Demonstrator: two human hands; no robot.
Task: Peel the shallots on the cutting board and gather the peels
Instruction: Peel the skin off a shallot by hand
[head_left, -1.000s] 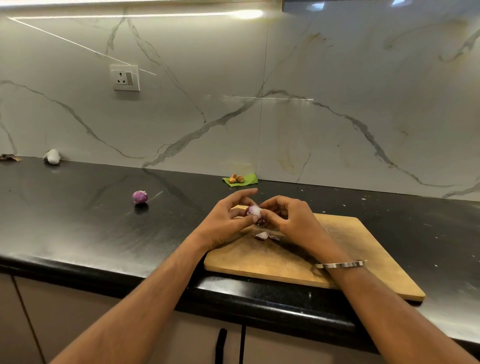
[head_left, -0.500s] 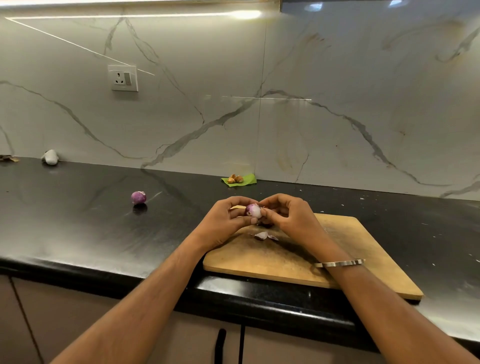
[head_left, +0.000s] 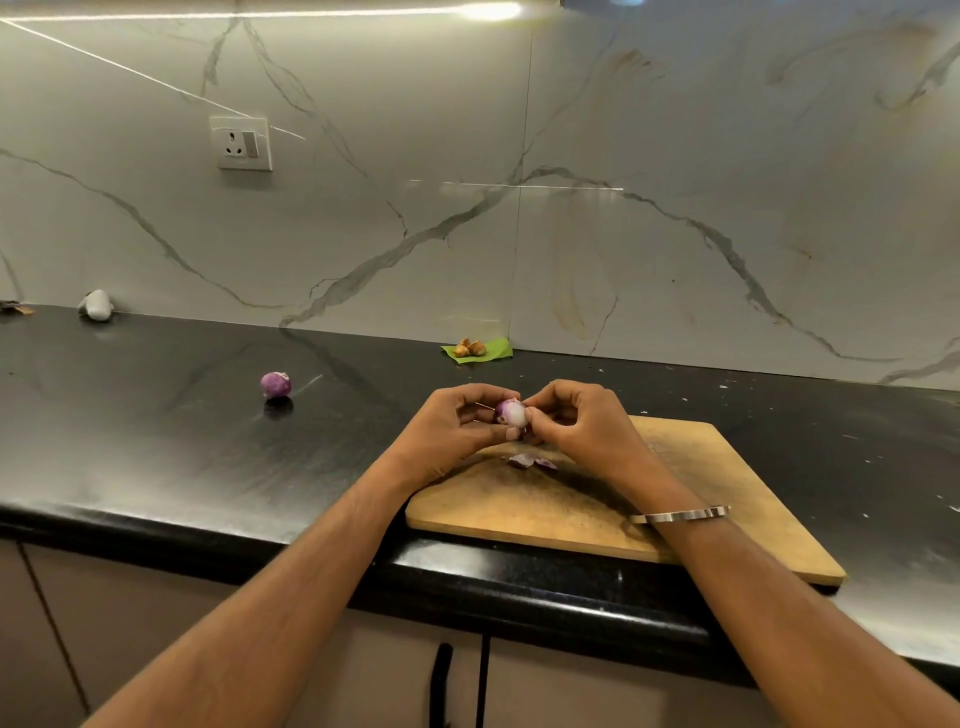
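Observation:
A small shallot (head_left: 510, 412), pale with purple streaks, is held just above the far left corner of the wooden cutting board (head_left: 727, 499). My left hand (head_left: 457, 431) grips it from the left with curled fingers. My right hand (head_left: 576, 421) pinches it from the right at its top. Two purple peel pieces (head_left: 531, 461) lie on the board under my hands. A second purple shallot (head_left: 275, 385) sits alone on the black counter (head_left: 156, 441), well to the left.
A green leaf with brown bits (head_left: 475, 349) lies against the marble wall behind the board. A grey-white lump (head_left: 96, 305) sits at the far left by the wall. The board overhangs the counter's front edge; cabinet doors (head_left: 457, 686) are below.
My left index finger, raised a second ago, has curled down onto the shallot. The shallot has turned a little between my fingers. Peels and the second shallot have not moved.

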